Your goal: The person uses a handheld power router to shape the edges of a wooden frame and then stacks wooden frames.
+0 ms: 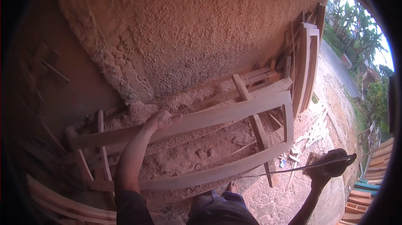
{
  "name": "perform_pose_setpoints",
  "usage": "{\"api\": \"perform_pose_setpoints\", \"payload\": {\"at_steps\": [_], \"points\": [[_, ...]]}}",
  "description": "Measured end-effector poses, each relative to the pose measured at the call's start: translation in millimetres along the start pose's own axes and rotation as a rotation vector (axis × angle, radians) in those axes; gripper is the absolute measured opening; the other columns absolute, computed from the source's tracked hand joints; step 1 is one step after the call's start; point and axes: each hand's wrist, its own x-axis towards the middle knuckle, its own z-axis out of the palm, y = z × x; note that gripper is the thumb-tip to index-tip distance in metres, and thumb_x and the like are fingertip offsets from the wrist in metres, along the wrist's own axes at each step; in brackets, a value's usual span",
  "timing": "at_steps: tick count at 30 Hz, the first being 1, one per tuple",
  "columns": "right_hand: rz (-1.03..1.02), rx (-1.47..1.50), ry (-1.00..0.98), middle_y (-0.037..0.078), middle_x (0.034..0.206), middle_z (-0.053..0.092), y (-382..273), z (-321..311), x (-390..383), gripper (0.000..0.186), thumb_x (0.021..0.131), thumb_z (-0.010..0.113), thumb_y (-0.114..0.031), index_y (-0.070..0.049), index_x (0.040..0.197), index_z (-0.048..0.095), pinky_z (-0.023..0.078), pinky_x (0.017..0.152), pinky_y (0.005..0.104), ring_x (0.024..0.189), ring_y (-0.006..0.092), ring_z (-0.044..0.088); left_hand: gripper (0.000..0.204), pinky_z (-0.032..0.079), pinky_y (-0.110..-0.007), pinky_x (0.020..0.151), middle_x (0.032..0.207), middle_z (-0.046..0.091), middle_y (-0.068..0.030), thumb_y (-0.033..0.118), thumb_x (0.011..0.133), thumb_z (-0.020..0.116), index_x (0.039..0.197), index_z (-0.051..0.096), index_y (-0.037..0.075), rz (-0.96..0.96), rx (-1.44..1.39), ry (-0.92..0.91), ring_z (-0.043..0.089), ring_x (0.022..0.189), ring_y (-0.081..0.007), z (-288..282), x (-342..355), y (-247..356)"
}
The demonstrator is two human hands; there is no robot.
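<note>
A pale rectangular wooden frame [234, 163] lies slightly slanted across rough supporting timbers [259, 145], with sawdust on the ground beneath it. My left hand [160, 120] has its fingers wrapped over the frame's long upper rail, left of centre. My right hand [321, 178] is held out at the lower right, off the frame's end, gripping a dark handheld power sander [335, 162]. The sander's cord runs leftward below the frame's right end. My bare foot shows just under the frame.
A rough plastered wall [188, 28] rises behind the frame. Long boards [308, 66] lean upright at the right. Curved timbers [63, 195] lie at lower left, wood offcuts [318, 128] on the ground at right, and stacked planks [358, 206] at the far right, with a road and plants beyond.
</note>
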Motion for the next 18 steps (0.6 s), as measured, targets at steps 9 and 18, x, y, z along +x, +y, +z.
{"api": "perform_pose_setpoints", "payload": {"at_steps": [9, 18], "points": [[-0.21, -0.133, -0.174, 0.01, 0.143, 0.06, -46.6, 61.7, 45.7, 0.092, 0.072, 0.092, -0.008, -0.007, 0.152, 0.047, 0.046, 0.114, 0.0429, 0.129, 0.0231, 0.059, 0.08, 0.035, -0.062, 0.12, 0.154, 0.053, -0.0215, 0.069, 0.097, 0.058, 0.141, 0.057, 0.002, -0.135, -0.193, 0.006, 0.049, 0.143, -0.0431, 137.5, 80.2, -75.6], [-0.495, -0.1, -0.439, 0.009, 0.142, 0.06, -69.3, 156.8, 41.6, 0.091, 0.07, 0.089, -0.007, -0.01, 0.151, 0.048, 0.049, 0.11, 0.0422, 0.127, 0.0243, 0.06, 0.048, 0.053, -0.047, 0.096, 0.126, 0.071, -0.0182, 0.05, 0.102, 0.061, 0.114, 0.072, 0.005, -0.125, -0.14, 0.457, 0.071, 0.107, -0.035, 174.1, -86.9, -51.8]]}}
